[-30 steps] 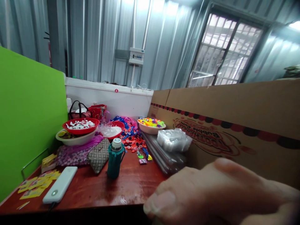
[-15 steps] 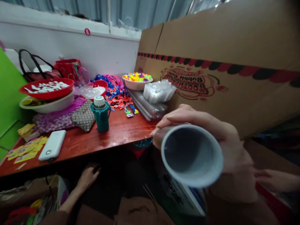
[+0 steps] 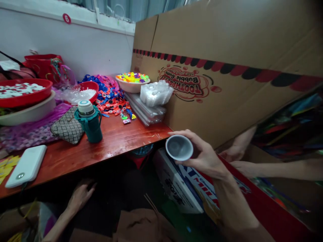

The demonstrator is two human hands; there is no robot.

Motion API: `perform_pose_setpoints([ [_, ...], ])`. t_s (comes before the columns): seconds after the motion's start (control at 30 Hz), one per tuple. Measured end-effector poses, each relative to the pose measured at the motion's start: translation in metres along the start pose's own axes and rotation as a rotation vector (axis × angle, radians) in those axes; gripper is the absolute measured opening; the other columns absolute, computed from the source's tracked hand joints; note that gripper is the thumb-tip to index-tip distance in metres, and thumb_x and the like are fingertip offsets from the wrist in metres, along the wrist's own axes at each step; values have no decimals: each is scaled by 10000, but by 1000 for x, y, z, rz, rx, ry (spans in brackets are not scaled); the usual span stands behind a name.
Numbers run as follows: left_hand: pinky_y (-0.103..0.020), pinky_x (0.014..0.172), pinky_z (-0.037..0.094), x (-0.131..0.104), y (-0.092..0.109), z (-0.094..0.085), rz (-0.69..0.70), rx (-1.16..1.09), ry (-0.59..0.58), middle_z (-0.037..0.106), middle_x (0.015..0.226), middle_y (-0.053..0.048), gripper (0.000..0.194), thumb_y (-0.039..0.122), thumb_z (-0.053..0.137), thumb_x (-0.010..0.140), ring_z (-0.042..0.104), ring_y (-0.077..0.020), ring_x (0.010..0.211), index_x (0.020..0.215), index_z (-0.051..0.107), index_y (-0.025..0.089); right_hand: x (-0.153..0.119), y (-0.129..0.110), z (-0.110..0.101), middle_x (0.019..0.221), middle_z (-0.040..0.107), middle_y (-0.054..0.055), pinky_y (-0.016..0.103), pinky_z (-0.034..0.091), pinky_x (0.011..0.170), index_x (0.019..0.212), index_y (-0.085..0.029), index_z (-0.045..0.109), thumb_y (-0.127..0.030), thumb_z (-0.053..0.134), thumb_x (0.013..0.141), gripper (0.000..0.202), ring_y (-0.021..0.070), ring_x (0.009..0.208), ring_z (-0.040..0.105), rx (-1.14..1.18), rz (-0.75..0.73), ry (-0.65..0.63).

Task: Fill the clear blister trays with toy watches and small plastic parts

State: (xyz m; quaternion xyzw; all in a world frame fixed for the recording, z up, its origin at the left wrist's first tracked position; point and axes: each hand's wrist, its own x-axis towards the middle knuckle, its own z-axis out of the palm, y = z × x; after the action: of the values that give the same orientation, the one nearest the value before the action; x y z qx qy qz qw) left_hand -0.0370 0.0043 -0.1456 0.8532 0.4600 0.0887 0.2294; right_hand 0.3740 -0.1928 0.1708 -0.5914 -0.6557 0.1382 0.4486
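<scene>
A pale cup [image 3: 179,148] is tilted so that its open mouth faces the camera; its inside looks grey, with nothing clear in it. My right hand [image 3: 205,158] is wrapped round it from the right, beyond the table's front right corner. Low on the left, below the table edge, my left hand [image 3: 82,195] hangs with its fingers apart and touches nothing that shows. On the red-brown table [image 3: 118,137] stand a green-sleeved bottle [image 3: 91,124] and a white power bank [image 3: 26,166].
Bowls, including a bowl of colourful pieces [image 3: 133,82], ribbons [image 3: 111,97] and clear plastic packs [image 3: 155,94] lie at the back. A large cardboard box [image 3: 196,43] leans at right. Another person's hands [image 3: 237,156] reach in at the right, near a red box [image 3: 262,205].
My right hand and the cup have moved away from the camera, down and left. The view has turned right, so the table things sit further left. The other person's hands show more fully.
</scene>
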Motion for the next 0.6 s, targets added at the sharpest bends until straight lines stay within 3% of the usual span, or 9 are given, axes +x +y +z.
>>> perform_pose_setpoints([
  [0.13,-396,985,540,1,0,-1,-15,4,-26,757,1183,-105,488,454,437,906,706,-306,1094,1151,762,185,7,1,4,1234,626,57,431,500,1033,1306,-286,596,-323,874,739,633,245,1149,617,37,-12,-21],
  [0.3,-418,994,544,-1,0,2,-50,-11,0,759,1178,-114,509,460,433,881,706,-311,1099,1134,770,174,29,-19,7,1224,630,59,402,514,1019,1328,-272,585,-294,852,764,625,239,1140,622,16,-81,-87],
  [0.47,-437,996,558,-2,-10,18,-64,-93,119,786,1094,-79,423,504,510,799,720,-321,1064,978,804,257,62,-52,5,1258,651,70,379,511,1028,1353,-268,573,-289,830,794,615,246,1176,622,-44,-269,-132],
  [0.6,-487,987,570,-3,1,19,-143,-131,131,779,1050,-46,295,541,654,771,698,-357,1096,937,786,336,86,-85,3,1259,679,55,380,509,1043,1379,-303,567,-310,848,780,661,253,1190,628,-56,-477,-154],
])
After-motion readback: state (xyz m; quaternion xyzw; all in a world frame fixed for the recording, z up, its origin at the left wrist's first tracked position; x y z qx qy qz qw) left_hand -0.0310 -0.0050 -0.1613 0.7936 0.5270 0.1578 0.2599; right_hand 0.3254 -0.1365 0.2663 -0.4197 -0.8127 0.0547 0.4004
